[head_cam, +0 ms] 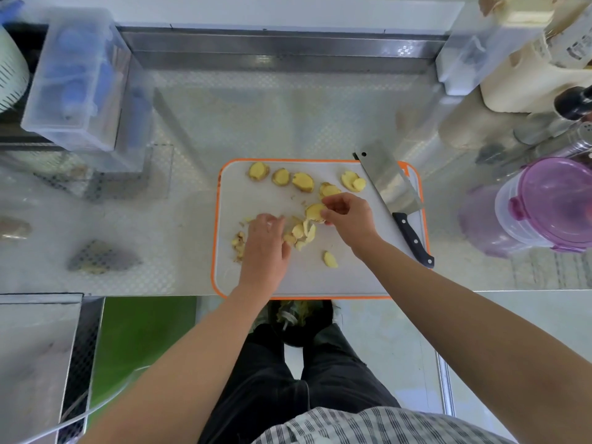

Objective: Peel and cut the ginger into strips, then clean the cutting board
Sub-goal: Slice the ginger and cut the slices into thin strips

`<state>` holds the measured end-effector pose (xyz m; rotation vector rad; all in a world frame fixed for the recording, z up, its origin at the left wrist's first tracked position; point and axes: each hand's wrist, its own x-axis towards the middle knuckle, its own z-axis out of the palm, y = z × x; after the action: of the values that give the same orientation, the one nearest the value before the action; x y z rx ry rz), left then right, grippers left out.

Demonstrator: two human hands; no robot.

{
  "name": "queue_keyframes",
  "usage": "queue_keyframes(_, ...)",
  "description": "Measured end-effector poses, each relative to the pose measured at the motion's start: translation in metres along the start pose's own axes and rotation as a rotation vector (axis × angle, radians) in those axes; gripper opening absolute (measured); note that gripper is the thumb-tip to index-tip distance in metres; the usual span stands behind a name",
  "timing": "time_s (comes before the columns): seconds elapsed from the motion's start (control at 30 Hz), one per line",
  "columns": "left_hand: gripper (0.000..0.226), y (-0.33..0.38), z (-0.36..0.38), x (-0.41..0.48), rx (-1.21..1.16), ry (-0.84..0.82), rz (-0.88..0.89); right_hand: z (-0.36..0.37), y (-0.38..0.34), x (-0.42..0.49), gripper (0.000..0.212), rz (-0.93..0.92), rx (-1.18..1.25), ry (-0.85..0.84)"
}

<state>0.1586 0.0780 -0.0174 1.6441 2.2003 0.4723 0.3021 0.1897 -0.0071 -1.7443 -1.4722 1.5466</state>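
Observation:
A white cutting board (352,277) with an orange rim lies on the steel counter. Several yellow ginger slices (302,182) sit in a row along its far edge. A small heap of cut ginger pieces (301,233) lies mid-board, with scraps of peel (238,243) at the left. My right hand (349,217) pinches a ginger slice (314,212) by its edge. My left hand (266,248) rests palm-down on the board beside the heap, fingers curled over small bits; what it holds is hidden. A cleaver (392,187) with a black handle lies along the board's right side.
A clear plastic box (77,81) stands at the back left. A purple-lidded jar (544,206) and bottles (541,59) crowd the right. A black bin (301,318) with scraps sits on the floor below the counter edge, by my legs.

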Motion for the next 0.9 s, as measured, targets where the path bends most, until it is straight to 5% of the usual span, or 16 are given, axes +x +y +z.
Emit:
queue_keyframes(0.1,0.042,-0.001,0.000,0.002,-0.017,-0.006,-0.070,0.001,0.001,-0.001,0.017,0.013,-0.005,-0.009)
queue_keyframes(0.2,0.040,0.007,0.005,-0.002,-0.127,-0.120,0.060,0.002,0.001,-0.001,0.016,0.014,-0.008,-0.016)
queue_keyframes(0.43,0.034,-0.017,-0.014,0.016,-0.085,0.080,-0.114,0.005,-0.008,0.003,0.016,0.022,0.011,-0.039)
queue_keyframes(0.57,0.021,-0.016,-0.029,0.034,-0.618,-0.043,-0.437,0.023,-0.022,0.004,0.021,-0.021,0.084,-0.148)
queue_keyframes(0.67,0.006,-0.019,-0.034,0.042,-0.880,-0.107,-0.504,0.038,-0.033,0.006,0.017,-0.081,0.080,-0.218)
queue_keyframes(0.9,0.037,-0.060,-0.042,0.073,-0.617,0.128,-0.705,0.047,-0.043,0.020,0.015,-0.219,-0.209,-0.134)
